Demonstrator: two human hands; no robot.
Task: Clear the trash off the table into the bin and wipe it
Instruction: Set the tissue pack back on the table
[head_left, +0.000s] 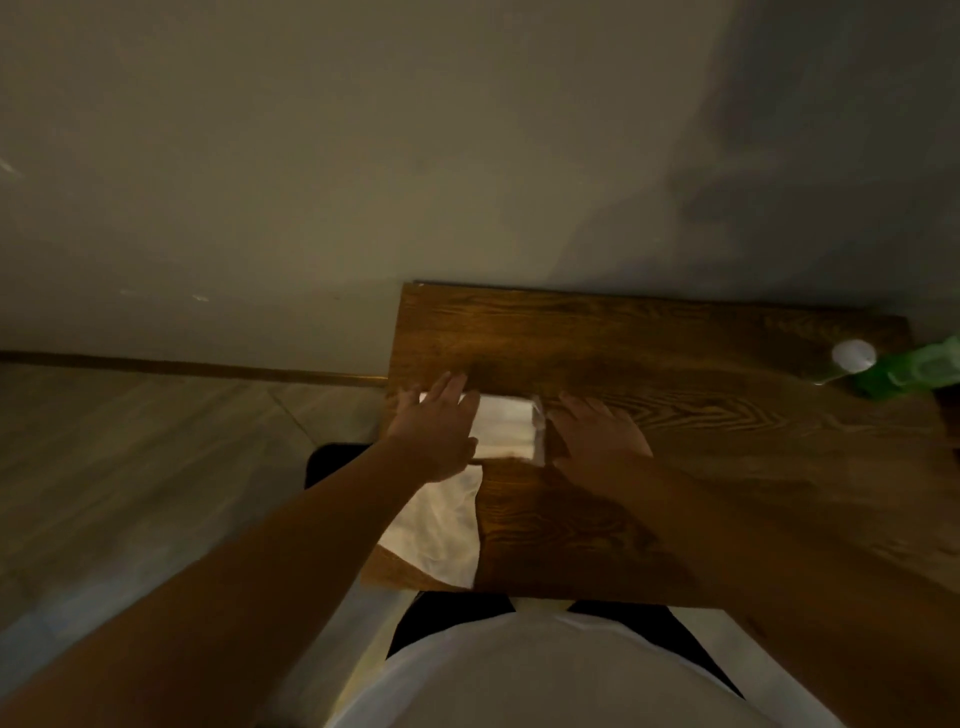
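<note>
Dim, motion-blurred head view, so fine detail is limited. Leftmost: the left hand (434, 428), fingers straight and lying flat on the white cloth or paper wipe (501, 423), which sits at the near-left corner of the dark-stained wood-grain bench (649, 332); no curl or pinch visible, so that grip reads as spread and pressing. Just below it a second white sheet (441, 525) lies along the bench's left edge and reaches the near edge; can't tell if it joins the upper piece or is separate. Right of the wipe: the right hand (597, 426), also flat with fingers extended, touching the wipe's right edge, nothing held. Far right, well apart from both hands: a bottle with a white round cap (853, 356) beside a green plastic pack (919, 371), both blurred. No bin in frame. Judgement: this is the wipe step, or smoothing/folding the wipe ahead of it; no loose trash visible on the bench besides possibly the sheets. Next move calls for steady downward pressure and sweeping strokes rightward across the bare wood, stopping short of the bottle, or lifting it first.
</note>
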